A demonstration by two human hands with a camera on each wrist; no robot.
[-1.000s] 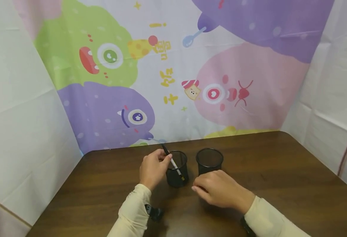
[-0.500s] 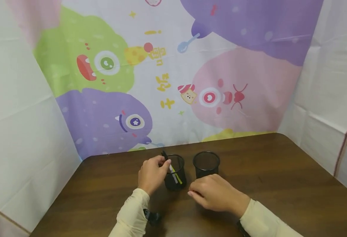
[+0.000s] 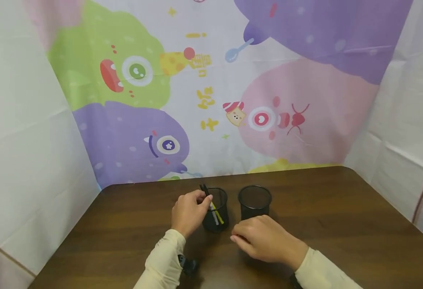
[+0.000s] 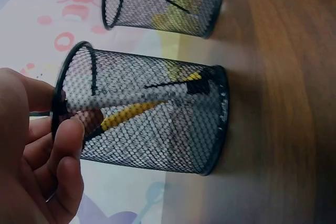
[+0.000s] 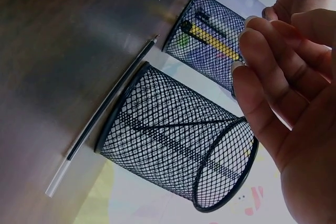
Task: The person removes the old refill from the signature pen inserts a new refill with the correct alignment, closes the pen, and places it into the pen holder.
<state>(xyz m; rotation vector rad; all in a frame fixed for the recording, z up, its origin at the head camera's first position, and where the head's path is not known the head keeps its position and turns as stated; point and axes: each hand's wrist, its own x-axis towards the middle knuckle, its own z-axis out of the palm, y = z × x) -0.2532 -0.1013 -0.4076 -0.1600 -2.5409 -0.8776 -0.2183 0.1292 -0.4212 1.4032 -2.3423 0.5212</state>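
In the head view my left hand [image 3: 190, 210] is at the rim of the left black mesh pen cup [image 3: 221, 224]. Its thumb and fingertips pinch the black upper end of a pen [image 3: 206, 190] leaning in that cup. Through the mesh in the left wrist view I see a whitish pen [image 4: 121, 99] and a yellow pen [image 4: 126, 115], both slanting. Which of them the fingers grip is partly hidden. My right hand [image 3: 269, 243], fingers loosely bent and holding nothing, hovers before the right mesh cup [image 3: 255, 206].
A thin black pen with a clear end [image 5: 107, 100] lies on the table beside the right cup's base, seen only in the right wrist view. The brown wooden table [image 3: 334, 208] meets a cartoon-printed cloth [image 3: 211, 152] at the back, with white cloth walls at both sides.
The whitish pen in my left hand has gone lower into the left cup, and a yellow pen now shows beside it. My right hand stays almost where it was.
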